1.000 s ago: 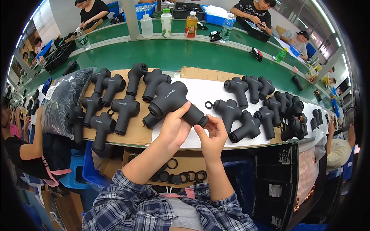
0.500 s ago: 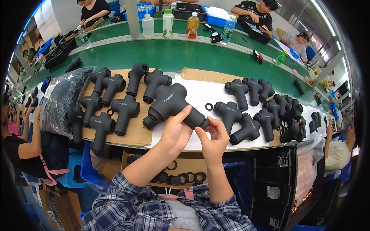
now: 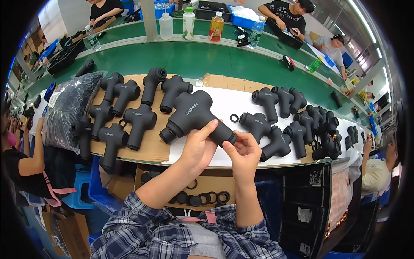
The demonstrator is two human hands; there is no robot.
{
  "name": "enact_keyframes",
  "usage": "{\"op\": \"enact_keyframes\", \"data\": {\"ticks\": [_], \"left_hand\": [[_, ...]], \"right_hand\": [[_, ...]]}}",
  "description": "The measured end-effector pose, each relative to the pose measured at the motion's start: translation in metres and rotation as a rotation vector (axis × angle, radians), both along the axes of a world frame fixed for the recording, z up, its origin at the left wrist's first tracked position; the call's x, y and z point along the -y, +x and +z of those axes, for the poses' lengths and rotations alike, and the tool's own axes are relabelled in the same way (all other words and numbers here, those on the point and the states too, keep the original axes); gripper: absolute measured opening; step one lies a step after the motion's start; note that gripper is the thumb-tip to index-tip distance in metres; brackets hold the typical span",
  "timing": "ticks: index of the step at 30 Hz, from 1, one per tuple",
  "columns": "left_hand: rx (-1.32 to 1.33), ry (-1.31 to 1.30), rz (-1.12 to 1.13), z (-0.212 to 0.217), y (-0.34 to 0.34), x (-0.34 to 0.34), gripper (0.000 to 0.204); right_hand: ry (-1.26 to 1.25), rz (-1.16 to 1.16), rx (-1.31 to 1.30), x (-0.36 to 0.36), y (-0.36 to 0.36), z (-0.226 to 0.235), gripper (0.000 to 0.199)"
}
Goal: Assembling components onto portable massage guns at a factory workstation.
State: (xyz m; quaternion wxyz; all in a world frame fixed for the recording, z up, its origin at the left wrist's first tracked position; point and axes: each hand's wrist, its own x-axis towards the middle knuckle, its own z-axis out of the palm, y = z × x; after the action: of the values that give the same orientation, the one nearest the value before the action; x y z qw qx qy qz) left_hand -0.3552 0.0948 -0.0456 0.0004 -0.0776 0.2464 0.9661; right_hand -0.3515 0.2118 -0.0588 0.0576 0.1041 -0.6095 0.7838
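A black massage gun [image 3: 192,113] is held tilted above the white sheet, its head toward the upper left and its handle pointing lower right. My left hand [image 3: 199,149] wraps the handle from below, thumb on top. At the handle's end, my right hand [image 3: 245,151] is closed with thumb and fingers around the rim; whether a separate ring sits there is hard to make out. A loose black ring [image 3: 233,118] lies on the sheet just beyond my right hand. Another massage gun [image 3: 255,125] rests right of that ring.
More massage guns lie on cardboard [image 3: 157,129] at left and on the white sheet [image 3: 220,98] at right. A plastic-wrapped bundle [image 3: 71,114] sits far left. Below the table edge, an open carton [image 3: 235,181] holds black rings and caps. Bottles [image 3: 188,25] line the far ledge; other people work around.
My right hand has shifted slightly right and down at the handle's end. The massage gun has turned a little, its handle end moving slightly right. Both hands keep their hold.
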Motion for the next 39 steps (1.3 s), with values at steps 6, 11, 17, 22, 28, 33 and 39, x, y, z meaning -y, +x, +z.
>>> {"op": "enact_keyframes", "data": {"ticks": [6,11,17,22,28,33,39], "left_hand": [[-0.071,-0.048,-0.029,0.002,0.001,0.001,0.025],[-0.113,-0.097,-0.004,0.005,0.004,-0.001,0.028],[-0.161,-0.114,0.018,0.009,0.006,0.003,0.029],[-0.168,-0.065,-0.020,0.013,0.007,0.009,0.029],[-0.124,-0.030,-0.029,0.009,0.011,0.009,0.028],[-0.044,0.058,-0.057,0.006,0.010,0.013,0.025],[0.051,0.105,-0.107,0.010,0.017,0.005,0.023]], "right_hand": [[-0.079,0.019,0.045,0.000,0.001,0.008,0.027],[-0.229,0.166,0.158,-0.002,-0.008,0.006,0.020],[-0.238,0.285,0.259,-0.006,-0.009,0.011,0.019],[-0.045,0.184,0.071,0.003,0.000,0.019,0.017],[0.003,0.673,0.344,-0.015,-0.021,0.010,0.021],[0.382,0.135,-0.108,-0.014,-0.016,0.008,0.016],[0.174,0.101,-0.056,-0.021,-0.030,-0.003,0.019]]}}
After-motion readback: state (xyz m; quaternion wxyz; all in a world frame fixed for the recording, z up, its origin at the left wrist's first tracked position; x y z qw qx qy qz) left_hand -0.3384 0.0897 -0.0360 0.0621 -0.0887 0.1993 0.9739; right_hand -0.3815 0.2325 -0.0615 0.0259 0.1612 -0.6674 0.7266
